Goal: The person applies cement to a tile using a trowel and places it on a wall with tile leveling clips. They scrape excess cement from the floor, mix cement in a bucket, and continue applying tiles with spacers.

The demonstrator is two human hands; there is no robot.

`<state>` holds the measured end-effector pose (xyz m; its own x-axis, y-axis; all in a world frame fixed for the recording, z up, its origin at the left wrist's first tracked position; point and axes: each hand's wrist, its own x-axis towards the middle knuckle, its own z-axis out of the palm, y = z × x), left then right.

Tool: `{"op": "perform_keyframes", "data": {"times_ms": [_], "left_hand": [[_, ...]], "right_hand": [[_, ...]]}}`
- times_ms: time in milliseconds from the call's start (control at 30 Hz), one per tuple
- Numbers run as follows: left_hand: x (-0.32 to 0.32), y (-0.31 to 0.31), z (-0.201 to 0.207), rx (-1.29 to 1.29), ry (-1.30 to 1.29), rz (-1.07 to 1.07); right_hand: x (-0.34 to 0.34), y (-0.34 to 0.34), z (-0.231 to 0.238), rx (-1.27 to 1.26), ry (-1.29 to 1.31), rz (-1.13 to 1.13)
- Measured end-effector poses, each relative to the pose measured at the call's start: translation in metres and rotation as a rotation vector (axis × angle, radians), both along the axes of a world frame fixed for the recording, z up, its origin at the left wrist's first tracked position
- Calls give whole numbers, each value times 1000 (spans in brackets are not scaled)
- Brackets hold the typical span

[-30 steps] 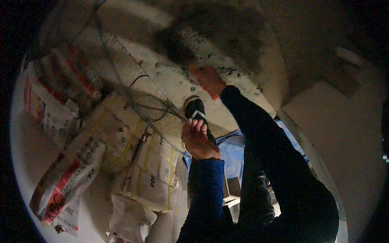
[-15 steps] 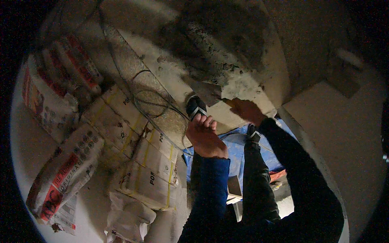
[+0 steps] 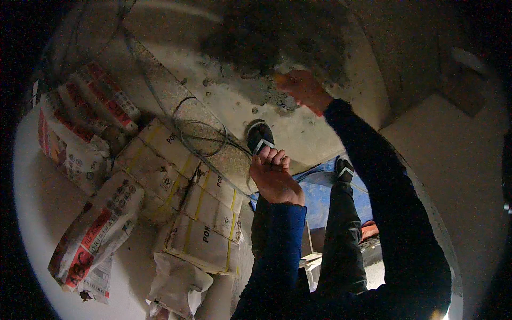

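Note:
My right hand is closed on a trowel with an orange-yellow handle. It is stretched out over the dark, wet-looking mortar patch on the pale floor, at the patch's lower edge. The trowel's blade is hard to make out against the dark mortar. Palm up, my left hand hangs over my left leg with loosely curled fingers and nothing visible in it. Just beyond its fingertips shows my left foot in a dark sandal with a pale strap.
On the left lie strapped boxes and several red-and-white bags. A looped cable runs along the floor slab's edge beside my left foot. Blue sheeting spreads beneath my right foot. A large pale panel stands at right.
My right hand has moved forward and left with the trowel, from the pale floor to the dark mortar. My left hand has turned slightly and stays near my left foot.

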<state>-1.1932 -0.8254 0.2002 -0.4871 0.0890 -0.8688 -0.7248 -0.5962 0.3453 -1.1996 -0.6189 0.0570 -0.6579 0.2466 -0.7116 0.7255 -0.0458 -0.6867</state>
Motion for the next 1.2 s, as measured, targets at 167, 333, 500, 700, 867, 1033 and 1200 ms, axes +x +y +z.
{"op": "perform_keyframes", "data": {"times_ms": [167,333,500,700,867,1033,1200], "left_hand": [[-4,6,5,-29,-13,23],[-23,12,9,-181,11,23],[-30,3,11,-188,24,94],[-21,0,-3,-379,54,47],[-23,-3,-4,-177,99,-3],[-23,15,8,-345,113,10],[-30,28,18,-210,62,26]], "right_hand": [[28,30,44,-413,-16,-372],[47,-40,92,-617,108,-797],[-7,-103,69,-362,172,-375],[-121,-100,-23,-182,176,-444],[-80,-66,-33,-435,127,-754],[-16,-38,24,-857,208,-1062],[42,18,105,-620,31,-643]]}}
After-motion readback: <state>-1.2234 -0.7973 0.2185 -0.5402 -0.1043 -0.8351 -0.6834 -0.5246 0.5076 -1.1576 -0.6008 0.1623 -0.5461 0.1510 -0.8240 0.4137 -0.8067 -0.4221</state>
